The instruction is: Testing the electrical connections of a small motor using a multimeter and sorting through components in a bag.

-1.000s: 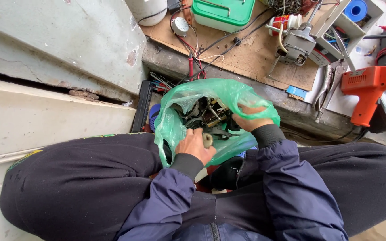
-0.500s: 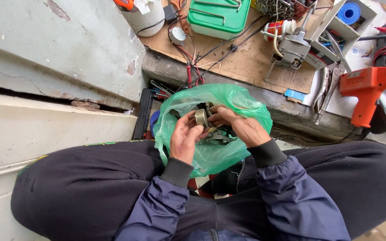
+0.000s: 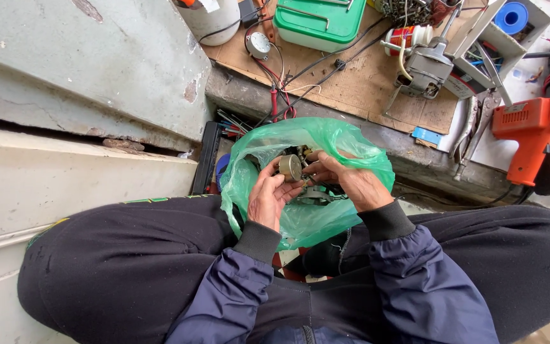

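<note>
Lots of clutter up on the surface [image 3: 377, 83]: a green plastic case [image 3: 321, 20], an orange power tool [image 3: 529, 130], pliers [image 3: 469, 137] and a tangle of wires [image 3: 281, 95], and the green plastic bag [image 3: 300, 220] between my knees hides most of what's inside it. My left hand [image 3: 268, 197] pinches a small round brass-coloured part [image 3: 289, 167] just above the bag's mouth. My right hand [image 3: 350, 183] curls in beside it, fingertips touching the same part.
</note>
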